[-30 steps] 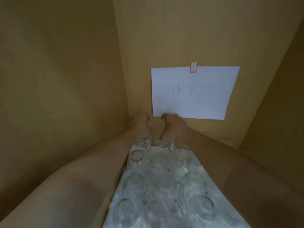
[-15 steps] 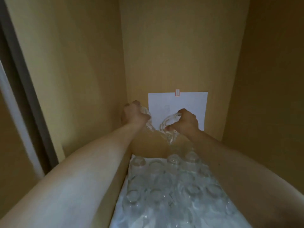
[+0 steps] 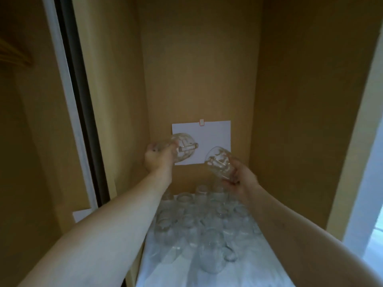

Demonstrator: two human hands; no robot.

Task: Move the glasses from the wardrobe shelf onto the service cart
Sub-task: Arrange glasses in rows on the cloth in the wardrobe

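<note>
Left hand (image 3: 158,160) gripping one clear handled glass mug (image 3: 183,150) and right hand (image 3: 241,179) gripping another (image 3: 218,163), both lifted and tilted above remaining clear glasses (image 3: 199,228) crowding the white-lined wardrobe shelf (image 3: 176,274), before a white paper sheet (image 3: 215,133).

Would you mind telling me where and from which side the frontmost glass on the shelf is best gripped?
Grip the frontmost glass around its rounded body, coming from the open front. It seems to stand upright, other glasses crowd behind it, and its wall looks wide enough for a wrapped hand.

2 glasses (image 3: 184,149) higher, off shelf
</note>
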